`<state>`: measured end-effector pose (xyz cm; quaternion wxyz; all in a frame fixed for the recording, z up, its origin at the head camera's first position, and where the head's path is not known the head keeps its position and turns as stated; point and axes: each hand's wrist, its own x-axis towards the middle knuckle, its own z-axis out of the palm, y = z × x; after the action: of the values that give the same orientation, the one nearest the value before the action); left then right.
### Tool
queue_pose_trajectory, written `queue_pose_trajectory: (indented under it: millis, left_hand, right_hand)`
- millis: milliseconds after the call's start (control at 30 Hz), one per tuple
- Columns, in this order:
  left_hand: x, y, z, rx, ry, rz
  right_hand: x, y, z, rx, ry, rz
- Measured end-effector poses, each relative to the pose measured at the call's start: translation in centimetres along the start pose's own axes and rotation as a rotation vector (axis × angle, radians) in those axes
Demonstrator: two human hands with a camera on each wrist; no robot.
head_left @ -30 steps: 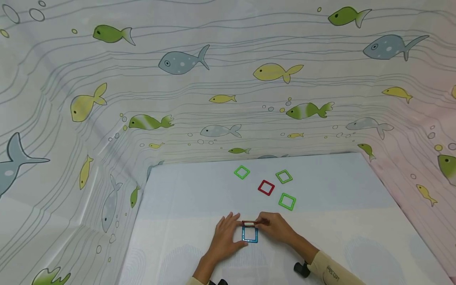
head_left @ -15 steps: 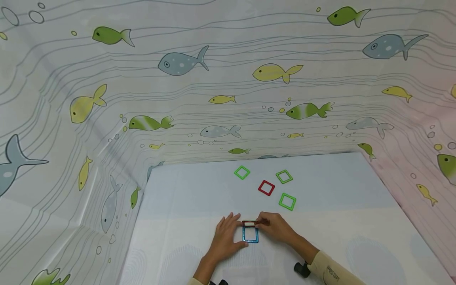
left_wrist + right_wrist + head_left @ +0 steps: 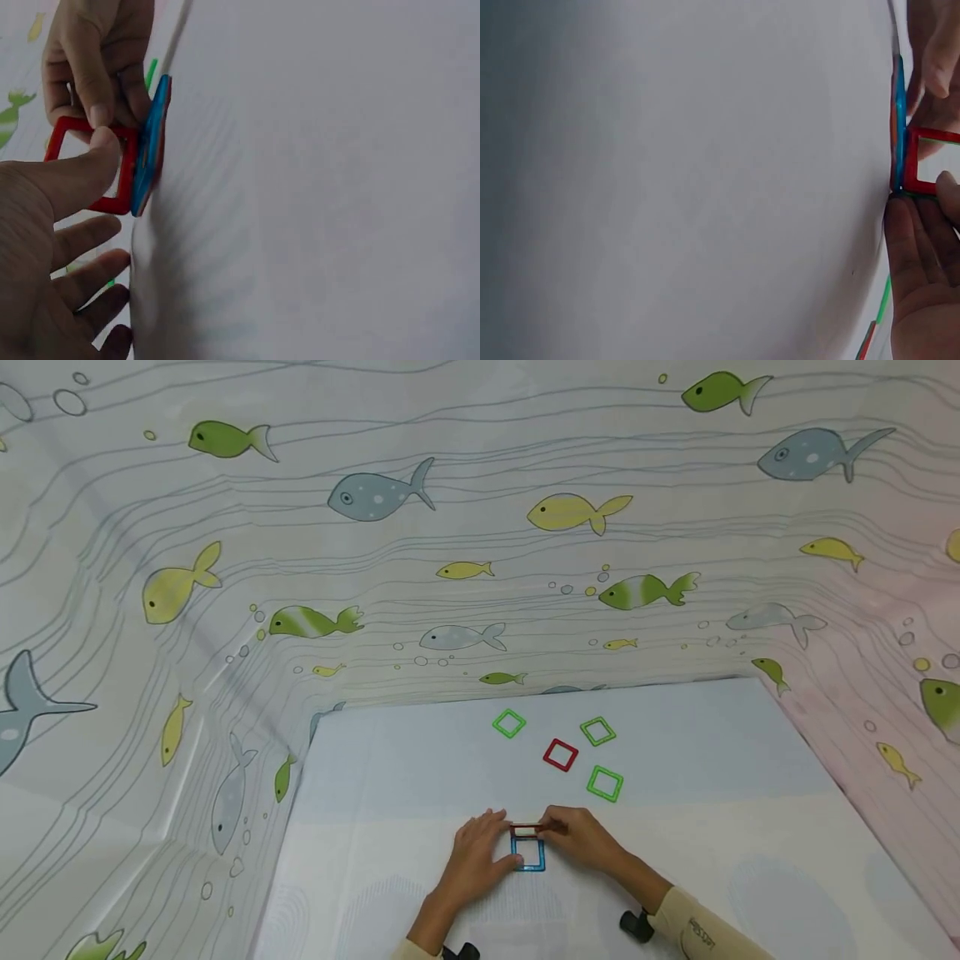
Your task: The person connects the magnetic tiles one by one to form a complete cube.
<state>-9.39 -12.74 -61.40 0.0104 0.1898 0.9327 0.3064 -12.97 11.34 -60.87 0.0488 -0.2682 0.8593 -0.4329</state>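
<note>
A blue square magnetic tile [image 3: 542, 853] lies flat on the table, with a red layer along its underside in the left wrist view. At its far edge a red square magnetic tile [image 3: 129, 169] stands upright. My right hand [image 3: 581, 837] pinches the red tile's right side between thumb and fingers. My left hand [image 3: 474, 860] is on the other side, fingers extended, index fingertip right at the red tile's left edge. Its thumb overlaps the blue tile's near left corner in the head view. In the left wrist view that thumb [image 3: 90, 169] crosses in front of the red tile.
Farther back on the white table [image 3: 375, 760] lie a green tile frame [image 3: 502, 731], a second green frame [image 3: 588, 735], a third green frame [image 3: 619, 788] and a red frame [image 3: 572, 761]. A fish-patterned sheet [image 3: 420, 593] rises behind and at both sides.
My left thumb has moved up and inward, from below the blue tile to its near left corner. The right hand and both tiles have stayed in place.
</note>
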Motion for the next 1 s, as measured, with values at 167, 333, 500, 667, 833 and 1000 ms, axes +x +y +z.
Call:
queue_pose_trajectory:
  millis: [167,333,500,667,833,1000]
  left_hand:
    - [1.3,0.7,-0.5,-0.058,-0.02,-0.036]
    - [2.5,1.1,-0.6,-0.15,-0.101,-0.052]
    - [3.2,1.2,-0.2,-0.136,-0.132,-0.048]
    - [3.5,1.2,0.2,-0.105,-0.102,-0.03]
    - [3.6,1.1,0.5,-0.096,-0.065,-0.003]
    - [3.5,1.0,0.8,-0.094,-0.045,-0.007]
  right_hand:
    - [0.1,-0.2,-0.2,-0.004,-0.004,0.002]
    - [0.1,-0.3,-0.2,-0.012,-0.014,0.017]
    - [0.1,-0.4,-0.2,-0.008,-0.005,0.011]
    - [0.1,-0.5,-0.2,-0.01,-0.006,0.019]
    - [0.0,-0.5,-0.3,-0.012,-0.006,0.026]
    - [0.0,-0.4,-0.3,-0.032,0.0,0.02]
